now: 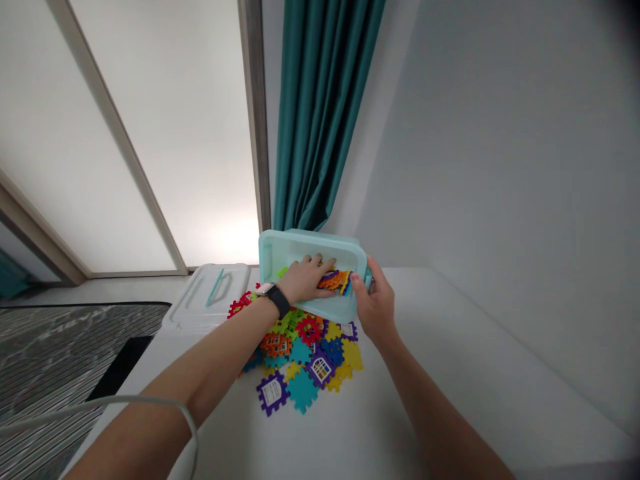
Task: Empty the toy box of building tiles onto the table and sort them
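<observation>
A light-blue plastic bin (314, 238) is tipped toward me on the white table, its opening facing me. My left hand (306, 277), a dark-strapped watch on its wrist, reaches inside with fingers spread. Beside its palm lies a cluster of orange, purple and yellow notched building tiles (336, 281) in the bin. My right hand (374, 301) grips the bin's right end, thumb over the rim. In front of the bin spreads a heap of colourful gear-edged tiles (311, 339), among them a purple window tile (321, 369) and a turquoise one (302, 391).
A clear lid (206, 293) with a blue handle strip lies on the table's left. A pale cable (125, 399) crosses my left forearm. Behind hang a teal curtain (320, 113) and frosted panels (185, 120); a grey wall (500, 167) borders the right. A black flat object (120, 365) sits left of the table.
</observation>
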Demonstrator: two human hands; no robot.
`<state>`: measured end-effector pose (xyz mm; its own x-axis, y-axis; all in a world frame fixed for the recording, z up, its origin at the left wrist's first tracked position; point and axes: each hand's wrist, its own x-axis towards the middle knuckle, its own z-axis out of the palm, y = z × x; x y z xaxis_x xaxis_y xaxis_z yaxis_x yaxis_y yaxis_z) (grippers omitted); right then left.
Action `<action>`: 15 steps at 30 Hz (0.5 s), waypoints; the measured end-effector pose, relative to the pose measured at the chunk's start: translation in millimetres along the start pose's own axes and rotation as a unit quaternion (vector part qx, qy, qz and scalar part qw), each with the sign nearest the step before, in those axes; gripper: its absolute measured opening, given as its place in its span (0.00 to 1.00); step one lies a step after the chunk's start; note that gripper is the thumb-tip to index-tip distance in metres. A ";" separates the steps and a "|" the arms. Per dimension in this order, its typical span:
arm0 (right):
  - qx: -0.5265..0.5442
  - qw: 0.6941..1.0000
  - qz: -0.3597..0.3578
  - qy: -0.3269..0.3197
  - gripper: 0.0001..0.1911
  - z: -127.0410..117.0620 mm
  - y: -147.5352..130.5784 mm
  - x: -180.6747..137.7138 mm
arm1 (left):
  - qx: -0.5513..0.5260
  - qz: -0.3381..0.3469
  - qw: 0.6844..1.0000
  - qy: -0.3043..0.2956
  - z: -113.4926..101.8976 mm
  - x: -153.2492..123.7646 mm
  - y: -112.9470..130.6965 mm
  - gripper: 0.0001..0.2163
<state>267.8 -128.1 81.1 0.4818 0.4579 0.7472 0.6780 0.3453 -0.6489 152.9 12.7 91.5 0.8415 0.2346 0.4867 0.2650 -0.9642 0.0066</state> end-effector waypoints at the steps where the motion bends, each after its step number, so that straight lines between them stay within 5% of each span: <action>1: -0.004 1.000 -0.001 -0.006 0.27 -2.5 1.2 0.0 | 0.012 0.008 1.000 -0.010 1.8 2.1 -0.5 0.35; 9: -0.030 0.999 -0.017 -0.005 0.25 -6.1 3.8 -2.1 | 0.081 0.096 0.991 -0.052 -2.3 3.1 -3.8 0.17; 15: -0.045 0.998 -0.028 -0.031 0.25 -8.8 7.2 -0.8 | 0.094 0.127 0.986 -0.062 -7.1 -15.8 -15.9 0.17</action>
<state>277.2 -133.2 77.1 0.4090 0.4900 0.7698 0.7514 0.2978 -0.5888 132.1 23.4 89.9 0.9396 0.0128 0.3421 0.1109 -0.9568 -0.2686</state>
